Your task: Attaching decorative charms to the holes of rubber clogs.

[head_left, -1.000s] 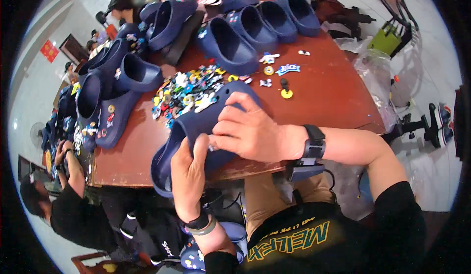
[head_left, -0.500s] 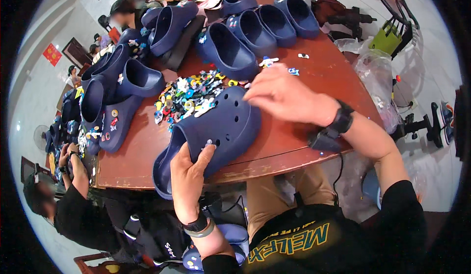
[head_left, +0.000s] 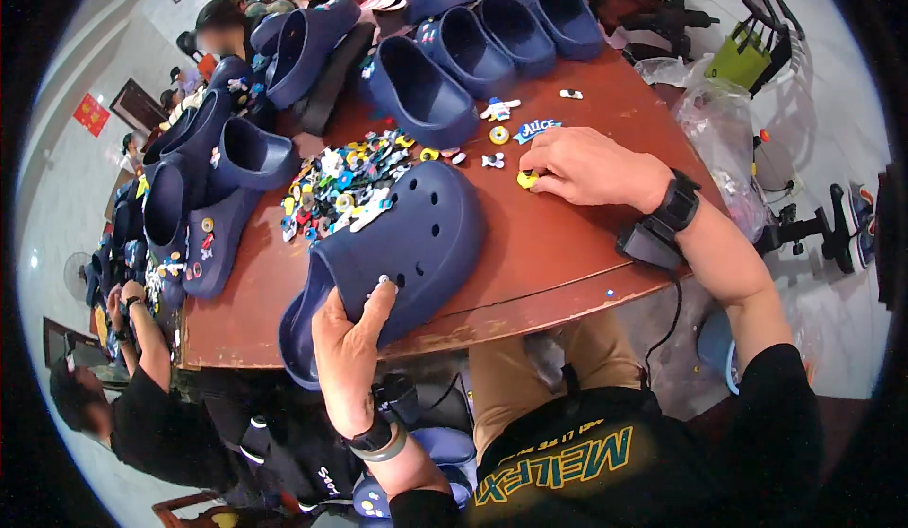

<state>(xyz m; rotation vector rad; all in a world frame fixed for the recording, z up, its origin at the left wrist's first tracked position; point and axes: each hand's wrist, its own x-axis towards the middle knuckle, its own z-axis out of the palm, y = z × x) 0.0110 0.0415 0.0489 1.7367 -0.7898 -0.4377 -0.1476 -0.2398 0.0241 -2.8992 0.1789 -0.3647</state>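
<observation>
On table (head_left: 567,254), right hand (head_left: 586,164) pinches charm (head_left: 526,179)

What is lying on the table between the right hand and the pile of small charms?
In the head view, loose charms lie on the brown table between the right hand and the charm pile.

A reddish-brown wooden table (head_left: 567,244) fills the middle of a bright room with pale walls (head_left: 85,65) and a light tiled floor (head_left: 832,103). A dark door (head_left: 132,103) stands at left, with a black chair base (head_left: 813,230) at right.
</observation>
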